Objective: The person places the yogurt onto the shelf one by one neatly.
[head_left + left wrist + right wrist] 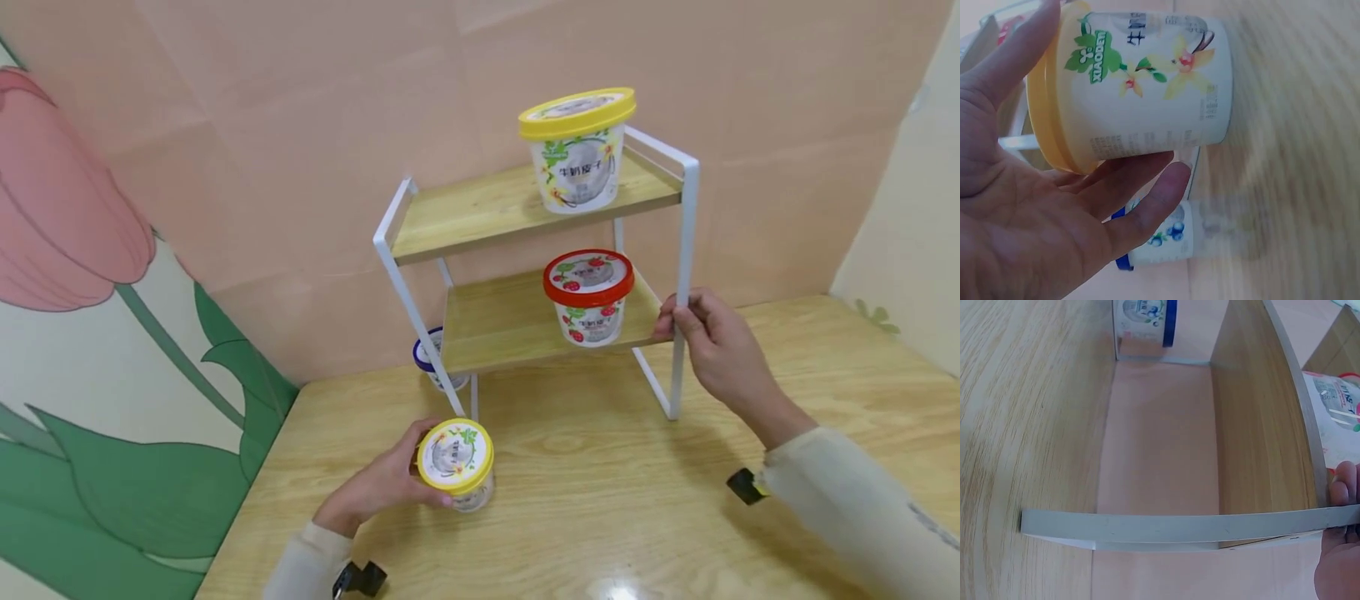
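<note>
My left hand (378, 486) curls around a paper ice cream tub (455, 457) with a yellow lid, low near the front left leg of a two-tier shelf rack (468, 208). In the left wrist view, thumb and fingers span the lid end of this tub (1154, 94), which has yellow flowers printed on it. With fingers and thumb, my right hand (720, 350) grips the rack's white front right post, level with the lower board. A red-lidded tub (588, 292) stands on that lower board, and another yellow-lidded tub (579, 162) on the upper board's right part.
A blue-lidded tub (424, 358) stands on the wooden table (585, 492) behind the rack's left leg; the right wrist view shows this blueberry tub (1141, 319) beyond the rack's far end. A pinkish covering (300, 167) hangs behind, with a flower-painted wall (67, 350) at left.
</note>
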`<state>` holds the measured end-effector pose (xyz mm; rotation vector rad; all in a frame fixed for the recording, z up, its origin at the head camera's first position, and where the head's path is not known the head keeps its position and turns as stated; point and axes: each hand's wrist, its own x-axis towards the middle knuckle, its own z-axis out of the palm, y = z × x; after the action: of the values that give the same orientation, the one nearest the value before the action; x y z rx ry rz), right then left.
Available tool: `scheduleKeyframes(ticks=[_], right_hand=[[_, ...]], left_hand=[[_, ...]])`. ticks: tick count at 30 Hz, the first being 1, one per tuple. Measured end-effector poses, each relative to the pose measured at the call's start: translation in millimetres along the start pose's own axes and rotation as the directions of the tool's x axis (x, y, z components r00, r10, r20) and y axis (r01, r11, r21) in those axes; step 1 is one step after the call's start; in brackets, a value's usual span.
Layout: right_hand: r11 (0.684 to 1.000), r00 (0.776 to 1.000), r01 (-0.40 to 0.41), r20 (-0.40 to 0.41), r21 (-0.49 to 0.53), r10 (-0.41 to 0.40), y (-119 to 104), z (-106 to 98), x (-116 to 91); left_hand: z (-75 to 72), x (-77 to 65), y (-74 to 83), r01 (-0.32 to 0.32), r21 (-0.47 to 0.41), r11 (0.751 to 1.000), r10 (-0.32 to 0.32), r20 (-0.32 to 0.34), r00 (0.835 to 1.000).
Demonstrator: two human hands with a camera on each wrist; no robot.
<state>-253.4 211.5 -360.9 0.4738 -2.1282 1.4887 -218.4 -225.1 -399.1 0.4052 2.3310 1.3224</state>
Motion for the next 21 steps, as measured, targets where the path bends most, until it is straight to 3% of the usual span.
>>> scheduleKeyframes(ticks=[12, 21], right_hand=[[1.000, 1.000, 0.013, -0.018, 0.026, -0.013, -1, 1, 3], [1.000, 1.000, 0.008, -0.016, 0.009, -0.008, 0, 0, 1]], left_hand=[[16.9, 6.8, 1.4, -0.087, -0.063, 0.994, 0.090, 0.038, 0.995], [41.4, 18.6, -0.1, -0.093, -0.221, 0.971, 0.115, 0.090, 0.989]])
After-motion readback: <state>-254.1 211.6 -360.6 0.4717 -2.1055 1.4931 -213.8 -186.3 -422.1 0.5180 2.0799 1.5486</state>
